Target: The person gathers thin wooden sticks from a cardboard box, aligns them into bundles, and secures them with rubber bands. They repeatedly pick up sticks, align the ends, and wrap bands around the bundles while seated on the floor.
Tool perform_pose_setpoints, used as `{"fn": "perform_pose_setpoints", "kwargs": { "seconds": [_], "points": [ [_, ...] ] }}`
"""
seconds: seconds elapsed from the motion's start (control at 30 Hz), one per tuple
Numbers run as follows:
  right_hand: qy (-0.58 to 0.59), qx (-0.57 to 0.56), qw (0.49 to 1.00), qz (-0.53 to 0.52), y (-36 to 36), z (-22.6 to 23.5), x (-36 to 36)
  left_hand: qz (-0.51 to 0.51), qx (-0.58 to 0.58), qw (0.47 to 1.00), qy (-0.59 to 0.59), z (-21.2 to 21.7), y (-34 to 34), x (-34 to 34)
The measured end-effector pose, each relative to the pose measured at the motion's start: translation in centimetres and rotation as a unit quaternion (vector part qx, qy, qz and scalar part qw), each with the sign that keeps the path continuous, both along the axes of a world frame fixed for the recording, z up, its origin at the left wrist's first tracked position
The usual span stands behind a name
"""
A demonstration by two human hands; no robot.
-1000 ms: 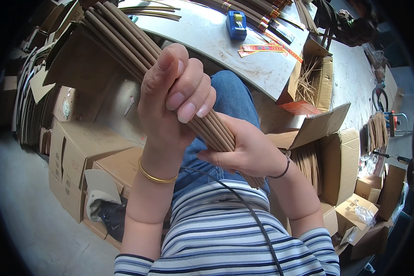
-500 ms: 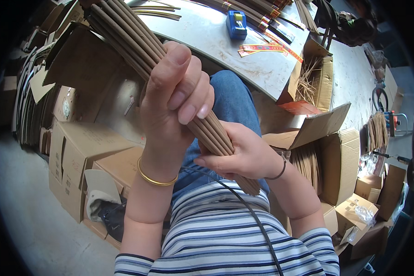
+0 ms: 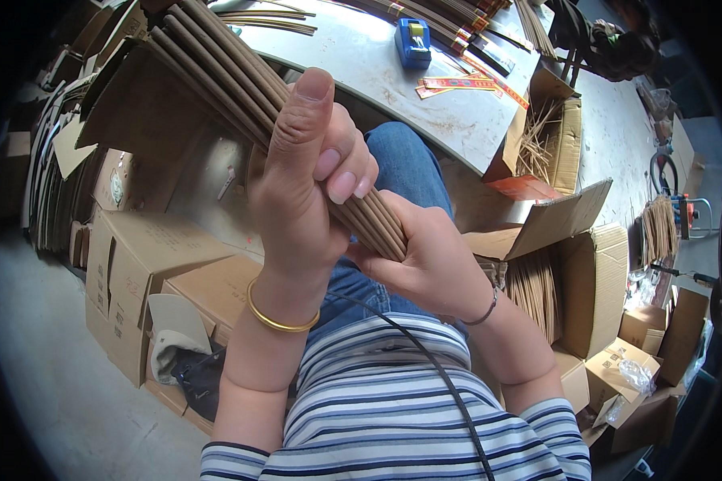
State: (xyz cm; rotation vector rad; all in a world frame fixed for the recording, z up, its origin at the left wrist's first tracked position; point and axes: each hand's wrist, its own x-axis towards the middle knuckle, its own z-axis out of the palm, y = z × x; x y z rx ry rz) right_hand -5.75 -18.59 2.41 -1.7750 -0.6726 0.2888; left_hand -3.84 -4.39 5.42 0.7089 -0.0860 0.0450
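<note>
A thick bundle of long brown incense sticks [image 3: 237, 76] slants from upper left down to the middle, held in front of my lap. My left hand [image 3: 313, 164] wraps round its middle, fingers curled over the sticks and thumb sticking up along it. Lower down, my right hand [image 3: 433, 260] closes round the bundle near its lower end, which is hidden behind the palm. Above the left hand the sticks fan apart slightly, and their far tips run to the picture's upper left.
Ahead, a grey table [image 3: 345, 68] bears a blue tape dispenser [image 3: 412, 44], red-and-yellow paper strips [image 3: 461, 84] and banded stick bundles [image 3: 441, 24]. Open cartons of sticks [image 3: 594, 280] stand at my right. Closed cardboard boxes [image 3: 156, 256] are at my left. A black cord [image 3: 437, 369] crosses my lap.
My right hand has shifted slightly up, and the bundle's lower end no longer shows below it. My left thumb has straightened upward, and the sticks at the top have spread a little.
</note>
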Motion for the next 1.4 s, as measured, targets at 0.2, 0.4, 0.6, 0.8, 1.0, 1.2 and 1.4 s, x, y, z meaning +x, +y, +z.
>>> {"fn": "perform_pose_setpoints", "kwargs": {
  "seconds": [0.2, 0.4, 0.6, 0.8, 1.0, 1.2, 1.4],
  "points": [
    [0.514, 0.189, 0.797, 0.256, -1.3, 0.8, 1.0, -0.171, -0.234, 0.954, -0.072, -1.0, 0.8, 0.7],
    [0.105, -0.007, 0.994, 0.001, 0.2, 0.0, -0.1, 0.103, 0.034, 0.994, 0.002, -0.2, -0.6, 0.1],
    [0.448, 0.073, 0.879, 0.148, -1.2, 1.9, 1.2, -0.048, -0.083, 0.995, 0.01, -0.7, 0.0, -0.1],
    [0.446, 0.081, 0.876, 0.165, -1.5, 2.0, 0.5, -0.109, -0.189, 0.976, -0.003, -1.6, 0.6, 0.4],
    [0.514, 0.161, 0.806, 0.247, -1.8, 0.5, 0.5, -0.265, -0.322, 0.894, -0.164, -3.2, 0.7, 1.6],
    [0.457, 0.082, 0.869, 0.171, -2.3, 2.0, 0.9, -0.048, -0.166, 0.984, 0.032, -1.3, -0.8, -0.2],
    [0.426, 0.041, 0.899, 0.091, -4.2, 0.3, 0.3, -0.026, -0.072, 0.994, 0.08, -1.9, -3.5, 0.6]
  ]
}}
